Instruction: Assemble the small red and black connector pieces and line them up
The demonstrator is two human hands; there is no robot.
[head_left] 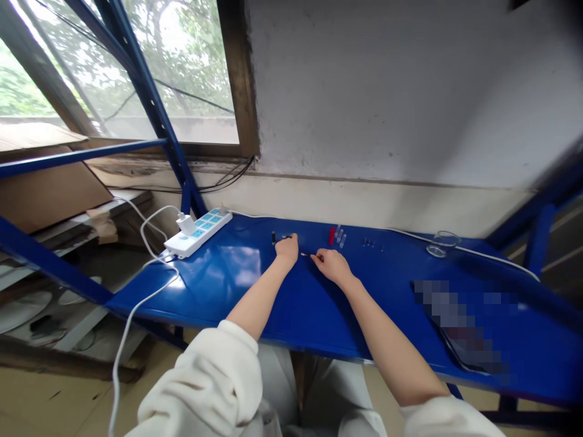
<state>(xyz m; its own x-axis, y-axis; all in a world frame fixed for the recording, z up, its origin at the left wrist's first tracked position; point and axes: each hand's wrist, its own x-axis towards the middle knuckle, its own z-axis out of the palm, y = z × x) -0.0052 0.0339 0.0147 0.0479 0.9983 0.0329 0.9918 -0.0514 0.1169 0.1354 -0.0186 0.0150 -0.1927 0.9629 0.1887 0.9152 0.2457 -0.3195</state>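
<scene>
Both my hands rest on a blue table (255, 285) near its far edge. My left hand (287, 247) is closed in a loose fist beside two small black parts (274, 237). My right hand (331, 264) is closed with its fingertips pinched on a thin small part (304, 254) that points toward the left hand. What the left hand holds, if anything, is hidden. A red piece (331, 235) and a few small clear pieces (340, 238) lie just beyond the right hand, with tiny dark bits (370, 243) further right.
A white and blue power strip (199, 232) with a plugged-in charger and white cable sits at the table's left end. A clear round dish (439, 245) stands at the far right. Blue shelf struts, a window and cardboard are to the left.
</scene>
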